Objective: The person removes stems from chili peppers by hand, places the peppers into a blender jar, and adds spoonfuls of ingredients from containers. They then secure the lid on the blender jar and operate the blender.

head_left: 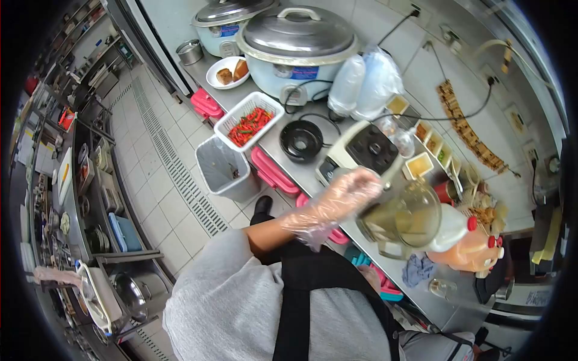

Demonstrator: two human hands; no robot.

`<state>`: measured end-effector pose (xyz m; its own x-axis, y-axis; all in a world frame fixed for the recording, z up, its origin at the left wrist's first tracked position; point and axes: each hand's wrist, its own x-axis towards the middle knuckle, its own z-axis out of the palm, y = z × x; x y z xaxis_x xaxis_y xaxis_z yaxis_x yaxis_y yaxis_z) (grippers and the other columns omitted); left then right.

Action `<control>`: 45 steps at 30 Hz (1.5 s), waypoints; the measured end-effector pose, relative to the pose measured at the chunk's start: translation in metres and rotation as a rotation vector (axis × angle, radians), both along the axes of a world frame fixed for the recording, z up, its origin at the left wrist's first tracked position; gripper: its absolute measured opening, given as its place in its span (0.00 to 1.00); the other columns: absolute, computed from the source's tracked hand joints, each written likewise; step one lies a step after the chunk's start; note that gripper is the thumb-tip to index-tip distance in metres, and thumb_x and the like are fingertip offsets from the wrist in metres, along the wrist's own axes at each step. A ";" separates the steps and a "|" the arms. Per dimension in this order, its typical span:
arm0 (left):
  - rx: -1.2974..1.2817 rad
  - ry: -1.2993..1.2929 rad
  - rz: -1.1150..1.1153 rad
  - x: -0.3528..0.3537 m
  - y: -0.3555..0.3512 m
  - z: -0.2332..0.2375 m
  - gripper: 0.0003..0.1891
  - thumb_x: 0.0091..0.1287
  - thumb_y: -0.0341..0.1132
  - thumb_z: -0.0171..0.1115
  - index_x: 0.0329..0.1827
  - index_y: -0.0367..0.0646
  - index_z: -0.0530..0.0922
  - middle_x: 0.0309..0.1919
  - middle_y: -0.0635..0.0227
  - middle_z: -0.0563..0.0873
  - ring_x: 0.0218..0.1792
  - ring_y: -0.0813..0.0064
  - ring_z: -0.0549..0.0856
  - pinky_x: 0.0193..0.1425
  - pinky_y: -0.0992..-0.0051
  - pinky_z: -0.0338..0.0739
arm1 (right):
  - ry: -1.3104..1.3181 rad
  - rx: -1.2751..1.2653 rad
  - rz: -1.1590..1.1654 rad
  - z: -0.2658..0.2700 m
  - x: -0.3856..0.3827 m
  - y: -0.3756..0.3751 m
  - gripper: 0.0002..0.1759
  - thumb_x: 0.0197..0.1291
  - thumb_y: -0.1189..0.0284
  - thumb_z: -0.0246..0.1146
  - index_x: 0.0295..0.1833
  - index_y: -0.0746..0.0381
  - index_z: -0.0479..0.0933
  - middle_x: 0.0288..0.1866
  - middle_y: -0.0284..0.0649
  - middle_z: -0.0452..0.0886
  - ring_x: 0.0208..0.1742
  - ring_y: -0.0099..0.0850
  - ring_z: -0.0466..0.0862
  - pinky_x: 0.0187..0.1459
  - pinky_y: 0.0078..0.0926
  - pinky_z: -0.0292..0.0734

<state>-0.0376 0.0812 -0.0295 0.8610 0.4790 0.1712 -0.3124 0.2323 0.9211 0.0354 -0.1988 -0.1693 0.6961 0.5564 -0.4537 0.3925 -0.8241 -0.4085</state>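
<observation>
My left hand (352, 191), in a clear plastic glove, reaches over the counter with its fingers curled together. What is inside them, if anything, is hidden. Behind the fingers stands the cream and black blender base (372, 149). Just right of the hand is a see-through blender jar (402, 221), its handle towards my body. A small skin-toned patch shows at the edge of my apron, perhaps my right hand (369, 278); its fingers are hidden. A round black lid-like part (301, 141) lies left of the base.
Red chillies (250, 126) fill a white basket (274, 107) at the counter's edge, above a lined bin (223, 165). Rice cookers (298, 51) stand behind. A white jug (448, 227), orange bottles (468, 249) and a blue cloth (417, 269) are on the right. Cords cross the counter.
</observation>
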 end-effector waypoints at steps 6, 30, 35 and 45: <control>0.463 0.342 0.752 -0.112 0.265 -0.073 0.08 0.65 0.34 0.61 0.38 0.36 0.78 0.25 0.71 0.81 0.28 0.80 0.78 0.32 0.76 0.74 | -0.157 0.097 0.282 0.045 -0.052 0.229 0.15 0.62 0.62 0.54 0.41 0.63 0.75 0.40 0.55 0.80 0.44 0.53 0.78 0.46 0.48 0.72; 0.471 0.871 0.380 -0.167 0.410 -0.161 0.16 0.64 0.42 0.60 0.43 0.36 0.77 0.30 0.59 0.84 0.32 0.73 0.83 0.38 0.72 0.76 | -0.237 0.333 0.322 0.065 -0.097 0.484 0.15 0.57 0.63 0.58 0.43 0.64 0.77 0.37 0.52 0.79 0.41 0.48 0.79 0.46 0.43 0.72; 0.284 0.573 0.496 -0.177 0.413 -0.200 0.15 0.63 0.40 0.61 0.41 0.34 0.77 0.25 0.64 0.82 0.25 0.76 0.80 0.32 0.73 0.76 | -0.445 0.608 0.428 0.031 -0.077 0.522 0.15 0.59 0.63 0.56 0.41 0.64 0.77 0.33 0.51 0.79 0.37 0.47 0.79 0.42 0.46 0.73; -0.014 0.405 0.634 -0.191 0.411 -0.168 0.11 0.65 0.37 0.60 0.40 0.37 0.76 0.27 0.73 0.79 0.24 0.85 0.76 0.29 0.82 0.70 | -0.272 0.339 0.350 -0.002 -0.084 0.611 0.19 0.57 0.58 0.59 0.42 0.65 0.78 0.39 0.54 0.80 0.46 0.52 0.79 0.52 0.43 0.73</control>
